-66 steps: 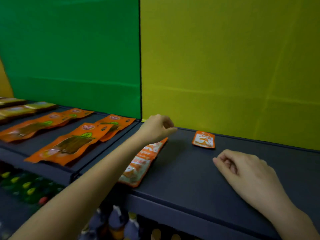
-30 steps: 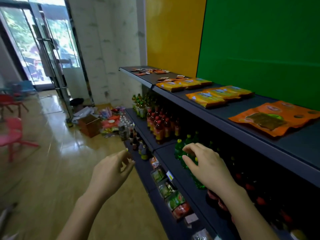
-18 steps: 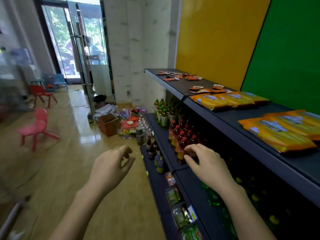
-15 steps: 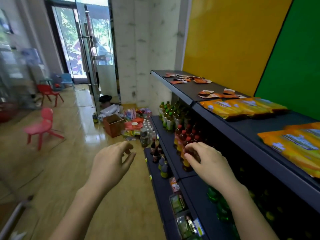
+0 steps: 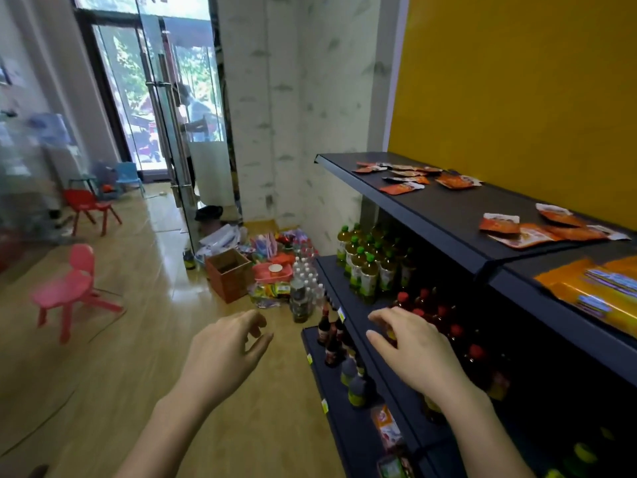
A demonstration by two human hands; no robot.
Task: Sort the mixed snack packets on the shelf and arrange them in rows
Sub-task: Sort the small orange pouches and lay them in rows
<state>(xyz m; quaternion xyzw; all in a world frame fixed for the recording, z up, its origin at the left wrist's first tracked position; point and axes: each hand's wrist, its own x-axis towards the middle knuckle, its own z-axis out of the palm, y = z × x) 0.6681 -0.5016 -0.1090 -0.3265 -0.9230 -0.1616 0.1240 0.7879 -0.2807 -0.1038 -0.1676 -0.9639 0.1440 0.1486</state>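
Head view looked along the aisle, with the top shelf (image 5: 434, 210) running away on the right against a yellow wall. A loose scatter of small orange snack packets (image 5: 405, 179) lay at its far end, some overlapping. A second cluster of packets (image 5: 536, 229) lay nearer, close to the joint between shelf sections. Beyond that joint, larger yellow-orange packs (image 5: 593, 288) sat at the picture's right edge, blurred.

The left hand (image 5: 224, 350) hung over the wooden floor, fingers loosely curled, holding nothing. The right hand (image 5: 410, 346) was empty too, fingers relaxed and spread, in front of the red-capped bottles (image 5: 434, 310) on a lower shelf; I could not tell whether it touched them. Both hands were well below the packets. Green-capped bottles (image 5: 365, 267) stood further along, and a cardboard box (image 5: 229, 274) and a pink chair (image 5: 72, 288) stood on the floor.
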